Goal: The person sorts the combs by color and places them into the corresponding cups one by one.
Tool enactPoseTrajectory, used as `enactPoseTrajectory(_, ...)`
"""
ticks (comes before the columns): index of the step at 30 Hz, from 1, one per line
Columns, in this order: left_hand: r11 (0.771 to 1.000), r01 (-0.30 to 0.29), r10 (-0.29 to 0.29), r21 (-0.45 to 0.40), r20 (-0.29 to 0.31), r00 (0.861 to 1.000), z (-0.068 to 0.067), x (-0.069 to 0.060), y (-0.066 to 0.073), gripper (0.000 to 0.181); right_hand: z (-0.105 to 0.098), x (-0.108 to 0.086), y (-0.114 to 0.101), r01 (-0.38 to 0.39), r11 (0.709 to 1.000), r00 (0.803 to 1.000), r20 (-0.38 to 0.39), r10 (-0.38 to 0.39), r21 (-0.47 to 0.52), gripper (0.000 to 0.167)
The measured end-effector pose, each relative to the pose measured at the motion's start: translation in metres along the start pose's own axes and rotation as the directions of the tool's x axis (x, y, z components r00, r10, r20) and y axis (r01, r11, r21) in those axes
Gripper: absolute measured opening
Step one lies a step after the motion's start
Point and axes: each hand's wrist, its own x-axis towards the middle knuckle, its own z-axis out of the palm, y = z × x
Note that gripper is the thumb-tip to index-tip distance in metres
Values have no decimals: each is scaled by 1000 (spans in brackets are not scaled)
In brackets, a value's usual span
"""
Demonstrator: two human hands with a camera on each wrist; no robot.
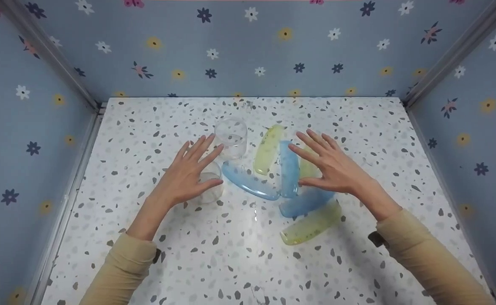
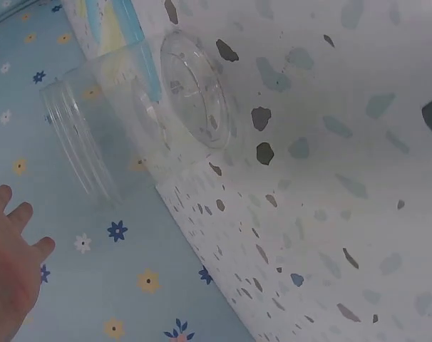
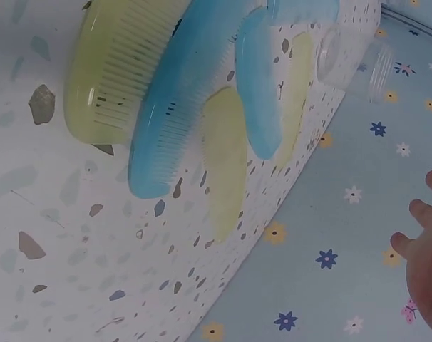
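My left hand [image 1: 188, 173] has its fingers spread and holds nothing. It hovers over a transparent plastic jar [image 1: 212, 191], partly covering it in the head view. Just past its fingertips stands a second transparent jar [image 1: 231, 144]. With fingers apart, my right hand [image 1: 334, 165] is above several combs and grips none. Under it lies a yellow comb [image 1: 307, 168], half hidden. Close by are an upright-lying blue comb [image 1: 289, 171], a slanted blue comb [image 1: 305, 204] and a front yellow comb [image 1: 311, 224]. Between the hands lie another blue comb [image 1: 250, 183] and a yellow comb [image 1: 268, 150].
The speckled white tabletop [image 1: 239, 262] is bordered by blue flowered panels at the back [image 1: 248, 46], left [image 1: 15, 169] and right [image 1: 476, 140]. Metal posts stand at both back corners.
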Motion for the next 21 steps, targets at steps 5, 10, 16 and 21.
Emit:
enactPoseTrajectory(5,993,68,-70,-97,-25,997,6,-2,-4,86,2,2,-5,-21,999,1000,-22,21,28,92)
enactPoseTrajectory(10,972,135,-148,-192,-56,987,14,-6,-8,90,7,3,-10,-58,995,997,-44,62,81,90)
enactPoseTrajectory(16,922,209,-249,-326,-85,965,24,-14,-13,99,17,3,-16,-95,989,991,-80,105,116,87)
enactPoseTrajectory(21,835,256,-340,-488,-92,936,32,-21,-17,104,25,6,-23,-119,982,985,-110,136,149,85)
